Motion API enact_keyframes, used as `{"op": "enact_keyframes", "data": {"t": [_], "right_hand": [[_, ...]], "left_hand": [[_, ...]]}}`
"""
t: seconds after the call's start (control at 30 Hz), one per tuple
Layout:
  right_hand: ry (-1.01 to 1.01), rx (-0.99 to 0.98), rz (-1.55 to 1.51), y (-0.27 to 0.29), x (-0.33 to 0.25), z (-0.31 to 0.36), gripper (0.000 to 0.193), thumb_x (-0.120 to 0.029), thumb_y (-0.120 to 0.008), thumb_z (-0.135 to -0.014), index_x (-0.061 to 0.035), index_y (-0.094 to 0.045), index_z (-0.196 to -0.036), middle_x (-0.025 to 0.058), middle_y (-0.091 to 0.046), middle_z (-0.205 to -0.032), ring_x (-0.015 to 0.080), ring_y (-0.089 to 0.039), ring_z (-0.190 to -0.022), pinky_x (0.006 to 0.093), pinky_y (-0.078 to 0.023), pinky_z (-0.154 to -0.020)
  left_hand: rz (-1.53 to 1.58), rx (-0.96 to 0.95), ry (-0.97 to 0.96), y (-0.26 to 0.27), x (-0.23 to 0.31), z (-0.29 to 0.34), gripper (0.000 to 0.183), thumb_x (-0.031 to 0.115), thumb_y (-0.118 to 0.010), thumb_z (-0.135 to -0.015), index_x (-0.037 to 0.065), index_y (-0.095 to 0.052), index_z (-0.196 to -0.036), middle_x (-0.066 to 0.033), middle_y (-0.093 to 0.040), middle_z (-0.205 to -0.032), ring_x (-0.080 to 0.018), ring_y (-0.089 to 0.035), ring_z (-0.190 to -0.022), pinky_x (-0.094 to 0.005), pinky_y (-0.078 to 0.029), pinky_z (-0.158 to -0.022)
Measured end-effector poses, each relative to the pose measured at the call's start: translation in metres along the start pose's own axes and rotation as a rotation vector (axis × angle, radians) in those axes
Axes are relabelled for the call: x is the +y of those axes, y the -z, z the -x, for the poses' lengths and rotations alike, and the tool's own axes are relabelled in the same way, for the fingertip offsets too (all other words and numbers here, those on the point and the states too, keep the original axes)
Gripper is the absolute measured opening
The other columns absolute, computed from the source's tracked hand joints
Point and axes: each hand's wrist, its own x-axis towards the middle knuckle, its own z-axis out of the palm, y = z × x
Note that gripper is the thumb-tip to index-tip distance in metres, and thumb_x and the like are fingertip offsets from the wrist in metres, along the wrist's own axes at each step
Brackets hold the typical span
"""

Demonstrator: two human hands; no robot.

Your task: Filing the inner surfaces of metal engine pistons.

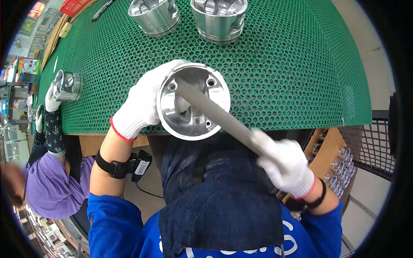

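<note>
The work was judged to be partway through on one piece: an open-ended metal piston (198, 118) was held up at the near edge of the green mat (292, 73), its hollow side turned upward, and a long grey bar (219, 117) was laid slantwise across its mouth. The piston was grasped around its left side by the gloved left hand (146, 96), while the bar was gripped near its lower end by the gloved right hand (284, 161). The bar's far end was seen over the hollow, near a small round hole by the rim, though whether the metal was actually touched there could not be told for certain. The piece had not yet been set down, so its handling was taken as unfinished. Two similar pistons, a left one (157, 20) and a right one (220, 26), were left standing on the mat beyond, gripped by neither hand; by their look alone, they could not be sorted into finished or waiting. More round metal parts (342, 170) were stored below the mat's right side.
</note>
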Motion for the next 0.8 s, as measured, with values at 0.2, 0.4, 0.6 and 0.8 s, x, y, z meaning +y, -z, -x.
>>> {"op": "enact_keyframes", "data": {"t": [0.2,0.4,0.6,0.8], "right_hand": [[0.05,0.004,0.145,0.002,0.006,-0.029,0.049,-0.019,-0.068,-0.081,-0.018,-0.06,-0.129,0.0066,-0.056,-0.059,0.0234,-0.057,-0.047,0.0353,-0.045,-0.044],[0.069,0.068,-0.007,-0.01,0.005,-0.009,0.05,-0.019,-0.069,-0.078,-0.019,-0.061,-0.128,0.0058,-0.058,-0.059,0.0214,-0.058,-0.048,0.0341,-0.045,-0.044],[0.086,0.101,0.044,0.0,0.008,-0.038,0.057,-0.015,-0.067,-0.081,-0.0232,-0.053,-0.135,0.0064,-0.059,-0.06,0.0224,-0.06,-0.05,0.0321,-0.048,-0.046],[0.149,-0.178,0.195,0.013,0.015,-0.015,0.059,-0.014,-0.07,-0.072,-0.0107,-0.057,-0.129,0.0082,-0.058,-0.065,0.0263,-0.058,-0.051,0.0353,-0.044,-0.048]], "left_hand": [[0.035,-0.04,-0.083,-0.009,-0.003,-0.008,0.074,0.023,-0.082,-0.065,0.005,-0.053,-0.131,-0.0125,-0.064,-0.121,-0.0229,-0.063,-0.109,-0.035,-0.051,-0.093],[0.157,-0.012,0.005,-0.01,-0.02,-0.002,0.074,0.022,-0.084,-0.061,0.005,-0.055,-0.127,-0.011,-0.066,-0.118,-0.0226,-0.065,-0.105,-0.0353,-0.052,-0.093],[0.331,-0.005,0.037,-0.014,-0.008,-0.005,0.064,0.018,-0.078,-0.07,0.005,-0.055,-0.128,-0.0121,-0.066,-0.116,-0.0218,-0.066,-0.102,-0.0334,-0.053,-0.091],[0.077,-0.256,-0.286,-0.004,-0.001,-0.02,0.046,0.027,-0.075,-0.075,-0.001,-0.064,-0.11,-0.0124,-0.066,-0.107,-0.0243,-0.064,-0.101,-0.0339,-0.051,-0.088]]}}
